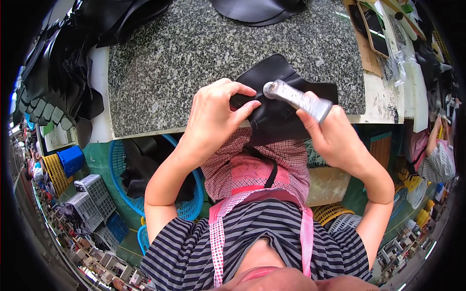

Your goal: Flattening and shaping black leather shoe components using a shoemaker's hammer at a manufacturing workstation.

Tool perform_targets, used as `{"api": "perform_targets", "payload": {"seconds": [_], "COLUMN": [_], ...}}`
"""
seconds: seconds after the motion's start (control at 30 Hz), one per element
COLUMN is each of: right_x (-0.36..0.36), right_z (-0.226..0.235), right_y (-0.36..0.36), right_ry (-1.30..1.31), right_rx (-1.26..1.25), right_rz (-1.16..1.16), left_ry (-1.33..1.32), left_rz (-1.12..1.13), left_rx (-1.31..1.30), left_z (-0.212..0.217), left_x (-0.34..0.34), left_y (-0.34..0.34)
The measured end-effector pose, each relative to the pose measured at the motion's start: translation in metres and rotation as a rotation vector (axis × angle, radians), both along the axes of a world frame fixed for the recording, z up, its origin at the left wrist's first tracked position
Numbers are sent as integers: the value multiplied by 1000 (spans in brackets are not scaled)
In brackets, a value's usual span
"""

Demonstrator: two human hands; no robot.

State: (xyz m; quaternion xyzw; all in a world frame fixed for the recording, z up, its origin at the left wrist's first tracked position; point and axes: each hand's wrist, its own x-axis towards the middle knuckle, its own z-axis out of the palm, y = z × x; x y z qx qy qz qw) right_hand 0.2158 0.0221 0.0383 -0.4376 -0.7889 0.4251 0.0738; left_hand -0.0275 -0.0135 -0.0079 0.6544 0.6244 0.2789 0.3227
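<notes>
A black leather piece point(276, 119), cut in an irregular shape, lies over the front edge of the stone slab, its lower part hanging toward my lap. My left hand point(213, 109) grips its left side, thumb and forefinger close together on a fold or seam. Wrapped in my right hand point(335, 136) is a silver metal hammer point(296, 97). Its round end is over the middle of the leather, just right of my left fingertips; whether it touches cannot be told. My right fingers are partly hidden behind the metal.
The speckled stone slab point(160, 87) covers the worktop. Stacked black leather pieces point(53, 72) crowd the left, and more leather point(257, 9) lies at the far edge. A phone-like framed device point(374, 29) rests at the right. Below left stands a blue basket point(114, 165) holding dark pieces.
</notes>
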Motion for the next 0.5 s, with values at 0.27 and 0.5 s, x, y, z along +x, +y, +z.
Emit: {"api": "perform_targets", "payload": {"seconds": [0.27,0.5], "right_x": [0,-6], "right_z": [-25,-15], "right_y": [-10,-6], "right_ry": [112,49], "right_rx": [48,-10], "right_rz": [7,0], "left_ry": [-20,-255], "left_rz": [-23,40], "left_rx": [202,-32], "left_z": [-16,-5], "left_x": [-4,-11], "left_y": [-15,-10]}}
